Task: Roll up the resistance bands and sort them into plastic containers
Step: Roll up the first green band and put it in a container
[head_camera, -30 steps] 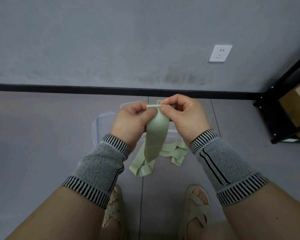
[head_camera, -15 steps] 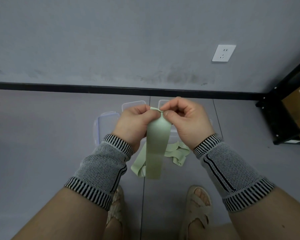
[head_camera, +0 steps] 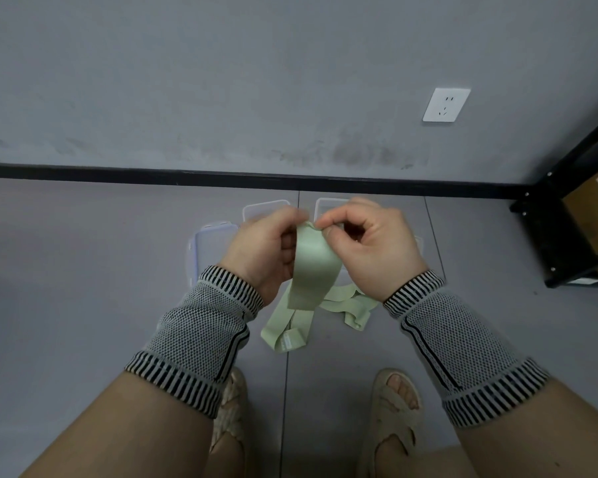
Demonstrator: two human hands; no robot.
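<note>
A pale green resistance band (head_camera: 311,267) hangs in the air between my hands, its top edge folded over. My left hand (head_camera: 263,251) and my right hand (head_camera: 369,246) both pinch that top edge with thumb and fingertips. Below, more pale green bands (head_camera: 345,305) lie loose on the grey floor, one with a white label (head_camera: 285,338). Clear plastic containers (head_camera: 208,243) stand on the floor behind my hands, partly hidden by them; another container's rim (head_camera: 266,205) shows above my left hand.
A black metal shelf (head_camera: 566,229) with a cardboard box (head_camera: 597,215) stands at the right. The grey wall with a black skirting (head_camera: 221,175) and a white socket (head_camera: 446,105) is straight ahead. My sandalled feet (head_camera: 394,408) are just below the bands.
The hanging band has become shorter as its top end is turned over between my fingers. Both hands have stayed at about the same place.
</note>
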